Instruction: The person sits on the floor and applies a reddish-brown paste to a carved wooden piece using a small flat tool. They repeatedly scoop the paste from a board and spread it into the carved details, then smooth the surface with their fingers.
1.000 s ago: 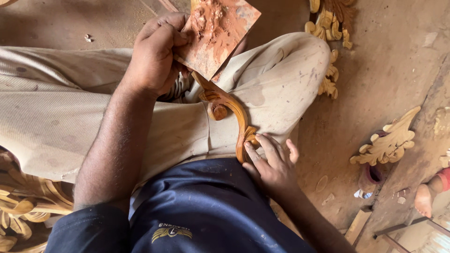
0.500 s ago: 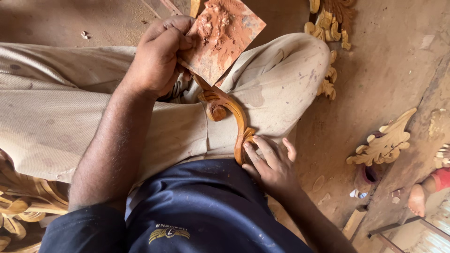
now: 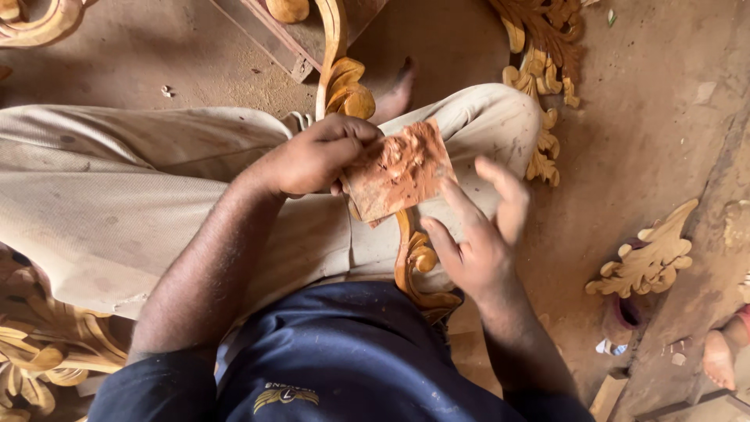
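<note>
2 hands, 1 sandpaper sheet, 1 carved scroll.

Lap: I see the curved carved wooden scroll piece lying across my beige-trousered thigh.
Sandpaper: the reddish-brown sheet of sandpaper sits on the scroll, held by my left hand at its left edge.
Right hand: just right of the sheet, fingers spread.
Floor right: a carved wooden leaf ornament lies well apart from my lap.
</note>
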